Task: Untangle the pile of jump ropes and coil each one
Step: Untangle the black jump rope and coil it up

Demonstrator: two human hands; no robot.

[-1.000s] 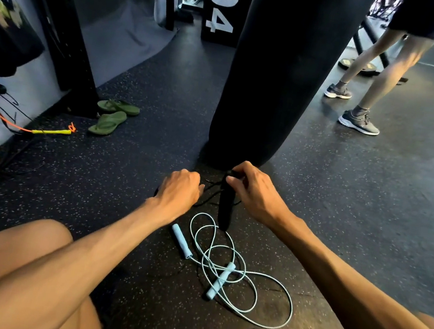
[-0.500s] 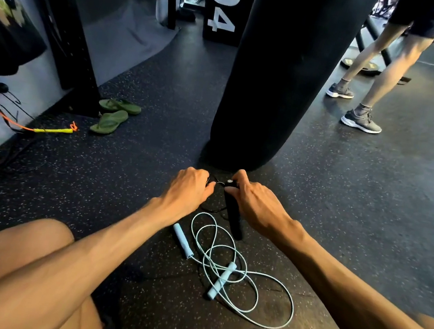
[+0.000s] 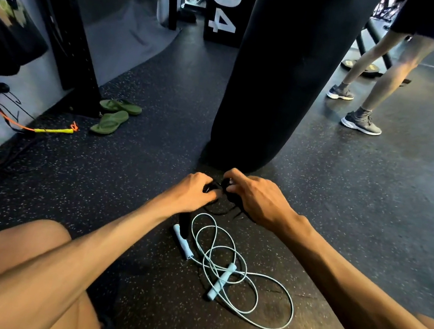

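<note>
A black jump rope is held just above the dark rubber floor, close to the foot of the punching bag. My left hand grips its cord and my right hand grips the cord too, fingers curled, the two hands almost touching. One black handle hangs below my left wrist. A light blue jump rope lies in loose loops on the floor beneath my forearms, both its handles flat on the floor.
A black punching bag hangs right ahead of my hands. Green flip-flops and an orange-yellow rope lie at the left by a black rack. A person's legs stand at the back right. My knees frame the bottom.
My hands have come closer together. The black handle that hung under my right hand now hangs below my left wrist, and the cord is bunched between the hands.
</note>
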